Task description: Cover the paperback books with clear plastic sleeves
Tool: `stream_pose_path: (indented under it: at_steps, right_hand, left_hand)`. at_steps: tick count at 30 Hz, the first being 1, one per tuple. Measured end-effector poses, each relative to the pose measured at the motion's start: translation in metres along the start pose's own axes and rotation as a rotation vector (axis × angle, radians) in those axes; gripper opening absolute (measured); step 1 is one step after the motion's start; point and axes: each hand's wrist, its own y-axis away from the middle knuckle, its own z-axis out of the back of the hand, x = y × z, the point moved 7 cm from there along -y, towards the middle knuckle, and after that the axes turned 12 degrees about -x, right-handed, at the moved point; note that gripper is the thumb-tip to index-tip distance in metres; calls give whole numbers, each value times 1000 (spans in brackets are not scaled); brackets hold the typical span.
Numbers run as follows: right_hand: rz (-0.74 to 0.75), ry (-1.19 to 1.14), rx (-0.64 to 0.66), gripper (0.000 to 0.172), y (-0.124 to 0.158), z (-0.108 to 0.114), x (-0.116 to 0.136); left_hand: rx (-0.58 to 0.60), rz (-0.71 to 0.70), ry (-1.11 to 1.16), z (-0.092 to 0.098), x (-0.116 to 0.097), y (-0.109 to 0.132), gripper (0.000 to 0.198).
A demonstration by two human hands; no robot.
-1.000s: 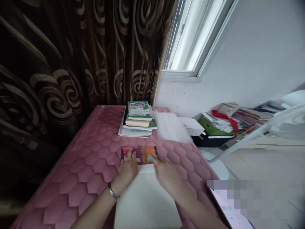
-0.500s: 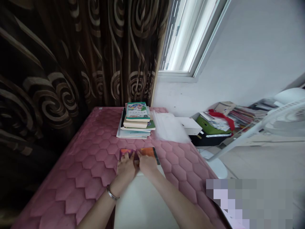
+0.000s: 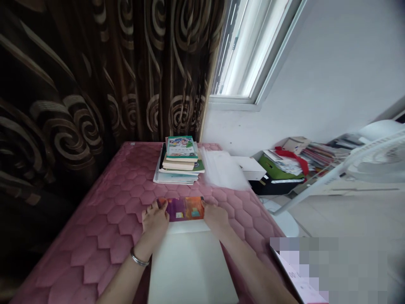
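Though apart, both hands (image 3: 155,220) on purple-orange sheet (image 3: 182,207)

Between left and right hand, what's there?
A purple-and-orange cover, spanning from left hand to right hand, with a white sheet on its near side; head view shows it.

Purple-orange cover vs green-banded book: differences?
Color: the cover is purple and orange; the book is pale with green bands.
Place: the cover lies nearer; the book tops a stack.
Contact: left hand and right hand touch the cover, not the book.
Both are printed.
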Motion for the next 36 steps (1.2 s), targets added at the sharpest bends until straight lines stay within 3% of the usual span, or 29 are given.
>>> stream_pose_path:
  at_steps: [7, 10, 12, 14, 16, 19, 27, 36]
  right_hand:
    - [-1, 24, -65, 39, -3, 13, 10]
    - [67, -37, -139, 39, -3, 20, 44]
    - [221, -194, -174, 42, -2, 20, 79]
    - [380, -335, -155, 47, 2, 14, 109]
    - [441, -390, -119, 50, 4, 6, 122]
    - [389, -361, -79, 54, 3, -2, 113]
    - [83, -175, -61, 60, 0, -1, 39]
    - [81, -105, -84, 60, -2, -3, 39]
  left_hand:
    - [-33, 42, -40, 1, 2, 1, 45]
    - [-31, 21, -44, 2, -1, -1, 45]
    - [-32, -14, -31, 2, -5, -2, 45]
    - [-19, -52, -14, 2, -8, -3, 45]
    - [-7, -64, -2, 0, -9, -3, 47]
    - [-24, -47, 12, -1, -7, -3, 47]
    - [-47, -17, 19, -3, -2, 0, 47]
    - [14, 18, 89, -1, 14, -1, 42]
